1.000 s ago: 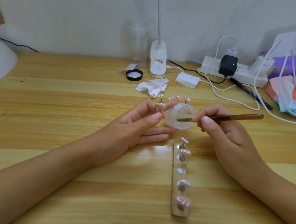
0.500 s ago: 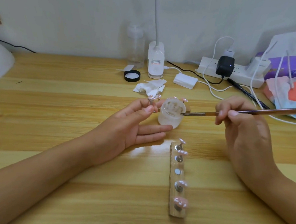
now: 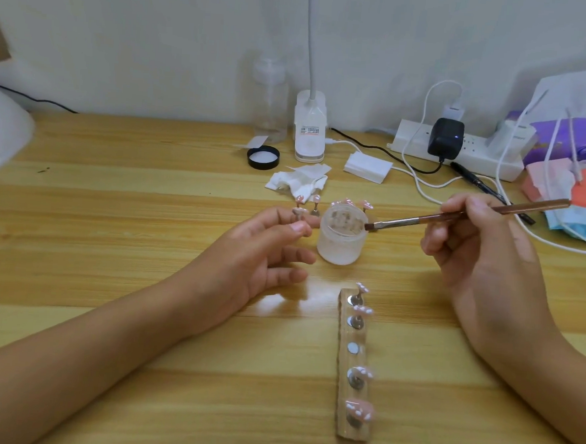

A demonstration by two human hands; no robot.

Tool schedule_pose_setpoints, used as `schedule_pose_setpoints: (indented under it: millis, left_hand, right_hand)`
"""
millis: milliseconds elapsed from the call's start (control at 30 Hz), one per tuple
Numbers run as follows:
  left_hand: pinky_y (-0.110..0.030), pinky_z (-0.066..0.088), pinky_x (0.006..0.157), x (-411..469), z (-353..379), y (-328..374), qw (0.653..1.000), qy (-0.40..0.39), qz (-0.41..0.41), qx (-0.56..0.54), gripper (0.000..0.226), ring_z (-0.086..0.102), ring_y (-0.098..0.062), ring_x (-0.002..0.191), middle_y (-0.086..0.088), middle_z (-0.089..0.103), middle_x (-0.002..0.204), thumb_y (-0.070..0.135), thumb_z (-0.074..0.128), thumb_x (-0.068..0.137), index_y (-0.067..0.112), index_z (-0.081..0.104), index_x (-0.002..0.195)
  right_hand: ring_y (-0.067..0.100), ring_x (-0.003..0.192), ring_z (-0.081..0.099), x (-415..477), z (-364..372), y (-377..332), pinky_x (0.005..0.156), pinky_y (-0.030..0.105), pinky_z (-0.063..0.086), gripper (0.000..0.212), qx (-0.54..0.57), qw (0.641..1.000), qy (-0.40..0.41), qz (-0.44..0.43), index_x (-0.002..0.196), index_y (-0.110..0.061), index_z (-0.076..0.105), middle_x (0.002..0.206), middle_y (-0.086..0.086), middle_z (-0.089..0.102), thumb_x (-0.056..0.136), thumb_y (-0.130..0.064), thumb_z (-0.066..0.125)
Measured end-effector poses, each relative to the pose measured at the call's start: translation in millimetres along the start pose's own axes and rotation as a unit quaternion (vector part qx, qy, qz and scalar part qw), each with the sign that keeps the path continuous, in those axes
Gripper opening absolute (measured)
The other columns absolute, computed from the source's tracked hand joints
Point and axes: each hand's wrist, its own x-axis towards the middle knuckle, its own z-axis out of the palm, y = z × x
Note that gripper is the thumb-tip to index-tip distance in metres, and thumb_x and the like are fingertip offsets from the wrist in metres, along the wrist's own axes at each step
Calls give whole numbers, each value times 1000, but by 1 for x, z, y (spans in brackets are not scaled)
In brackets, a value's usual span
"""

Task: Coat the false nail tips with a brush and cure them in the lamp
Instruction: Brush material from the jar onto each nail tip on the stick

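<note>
Two hands up, holding what?
Left hand (image 3: 255, 257) pinches one nail tip (image 3: 298, 211) by its stem, other fingers loose. Right hand (image 3: 488, 261) grips the brush (image 3: 408, 221), bristles at the jar (image 3: 341, 245) rim, three o'clock side.
And the other tips?
Four stand on the wooden strip (image 3: 345, 348), six o'clock of the jar.

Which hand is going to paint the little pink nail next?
The right hand, most likely: it holds the brush, whose bristles sit at the rim of the jar, close to the nail tip pinched in the left hand.
</note>
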Motion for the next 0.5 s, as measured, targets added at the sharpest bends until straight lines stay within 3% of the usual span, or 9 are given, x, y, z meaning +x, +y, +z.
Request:
schedule_pose_setpoints:
  millis: [100, 267, 500]
  left_hand:
    - [-19, 52, 61, 0, -1, -1, 1000, 8, -1, 4, 9, 62, -7, 71, 4, 69, 100, 22, 63, 80, 16, 67, 85]
    - [-16, 52, 62, -3, 0, 2, 999, -26, 1, 38, 13, 61, -6, 68, 0, 70, 82, 19, 63, 80, 27, 71, 74]
    - [-13, 47, 61, -5, 2, 0, 995, -63, 34, 72, 18, 57, -4, 64, 7, 66, 73, 10, 66, 78, 26, 75, 77]
  right_hand:
    - [9, 64, 58, 2, 0, 0, 63, 20, 50, 31, 11, 999, -5, 33, 89, -16, 66, 66, -2, 61, 105, -20, 39]
    - [9, 65, 62, 2, 2, -1, 64, 20, 53, 38, 31, 997, -19, 61, 78, -23, 72, 67, -1, 64, 103, -25, 44]
    - [8, 65, 62, 2, 0, -2, 64, 19, 52, 2, 59, 995, -32, 78, 89, -18, 62, 72, -2, 63, 88, -19, 60]
